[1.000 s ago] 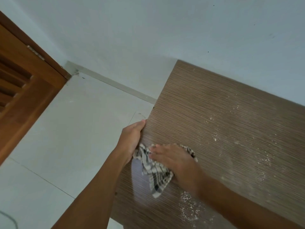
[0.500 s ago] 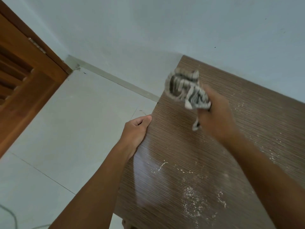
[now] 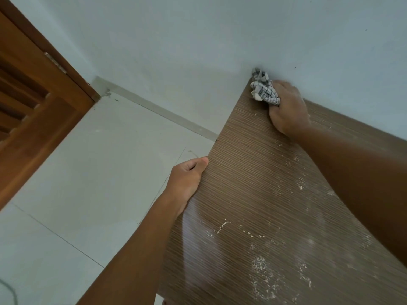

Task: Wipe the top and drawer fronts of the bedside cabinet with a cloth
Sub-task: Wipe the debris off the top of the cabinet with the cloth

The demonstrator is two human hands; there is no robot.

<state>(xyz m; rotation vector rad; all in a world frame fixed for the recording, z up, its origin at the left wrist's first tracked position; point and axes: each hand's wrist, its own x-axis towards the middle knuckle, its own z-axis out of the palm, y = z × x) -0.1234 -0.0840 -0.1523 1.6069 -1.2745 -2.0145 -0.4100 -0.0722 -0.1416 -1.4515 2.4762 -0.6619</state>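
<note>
The fingers of the right hand [image 3: 288, 111] are curled tight around one bunched checked cloth [image 3: 264, 90], pressing it onto the far left corner of the cabinet top [image 3: 253, 183], right where the wood meets the wall [image 3: 198, 40]. The left hand [image 3: 187, 181] grips the top's left edge: its thumb lies along the surface, while the other fingers fold down over the side, mostly hidden. Two bare forearms reach in from below, the right one covering part of the top's right side. White specks and dusty streaks are scattered over the near and right parts of the single brown striped top. Beside the cabinet lie pale floor tiles [image 3: 88, 172], and one wooden door [image 3: 33, 95] stands at the left.
</note>
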